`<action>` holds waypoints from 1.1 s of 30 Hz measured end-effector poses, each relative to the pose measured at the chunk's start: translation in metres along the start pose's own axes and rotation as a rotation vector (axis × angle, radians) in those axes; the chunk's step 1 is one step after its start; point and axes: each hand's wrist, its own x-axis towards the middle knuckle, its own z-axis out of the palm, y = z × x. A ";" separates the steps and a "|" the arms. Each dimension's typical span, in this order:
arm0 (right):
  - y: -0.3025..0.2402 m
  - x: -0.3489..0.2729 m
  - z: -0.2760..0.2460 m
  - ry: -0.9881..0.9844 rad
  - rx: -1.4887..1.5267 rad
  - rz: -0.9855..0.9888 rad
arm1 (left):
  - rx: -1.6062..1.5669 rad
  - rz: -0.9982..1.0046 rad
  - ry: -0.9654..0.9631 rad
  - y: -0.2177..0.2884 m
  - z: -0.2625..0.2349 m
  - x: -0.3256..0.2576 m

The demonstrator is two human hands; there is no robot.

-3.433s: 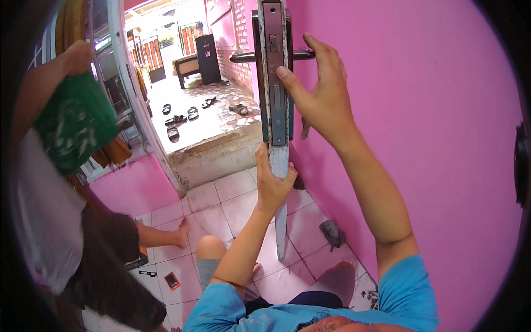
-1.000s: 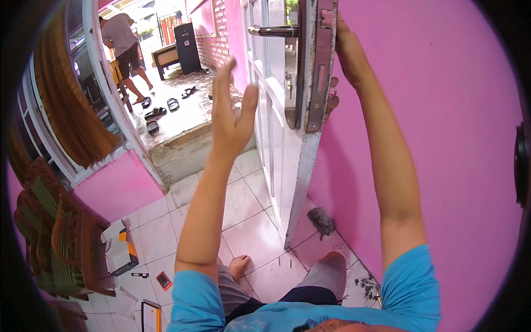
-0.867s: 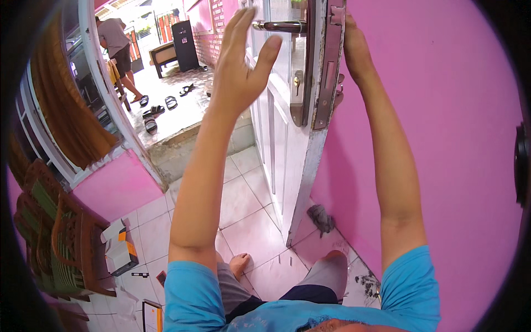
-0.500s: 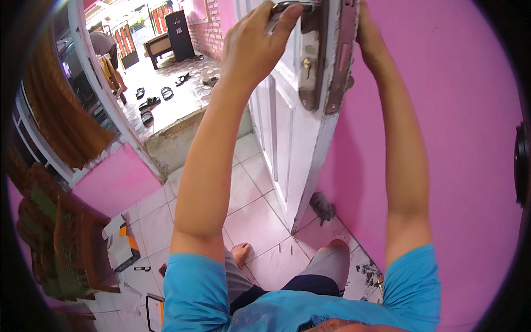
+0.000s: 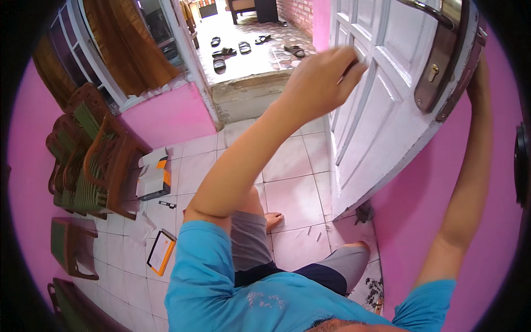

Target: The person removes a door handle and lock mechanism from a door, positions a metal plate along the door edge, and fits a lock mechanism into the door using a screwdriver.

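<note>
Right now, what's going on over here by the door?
A person in a blue shirt is working at an open white panelled door. Their left hand is raised in front of the door's face, fingers curled; whether it holds anything is unclear. Their right hand reaches behind the door's edge, beside the metal lock plate and lever handle. An open cardboard box lies on the tiled floor by wooden chairs.

A white panelled wooden door [image 5: 381, 110] stands partly open, its narrow edge toward the pink wall and its raised rectangular panels facing the tiled floor side. Near the door's upper edge sits a long brownish metal lock plate [image 5: 440, 66] with a small brass keyhole cylinder in it, and a dark curved metal lever handle [image 5: 428, 10] juts from the plate's top
</note>
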 end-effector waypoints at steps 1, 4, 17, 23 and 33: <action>-0.007 -0.010 0.011 0.019 0.020 0.013 | 0.038 -0.097 -0.122 -0.008 -0.010 -0.027; -0.010 -0.023 0.007 0.040 -0.070 -0.024 | 0.165 -0.466 -0.452 -0.032 -0.036 -0.111; 0.100 -0.263 -0.104 0.277 -0.525 -0.176 | -0.790 -1.746 -0.376 -0.059 -0.132 -0.406; 0.214 -0.471 -0.186 0.256 -0.436 0.596 | -0.509 -1.882 -0.252 -0.060 -0.172 -0.516; 0.213 -0.789 -0.246 -0.010 -1.168 1.179 | -0.551 -1.493 -0.670 -0.061 -0.078 -0.304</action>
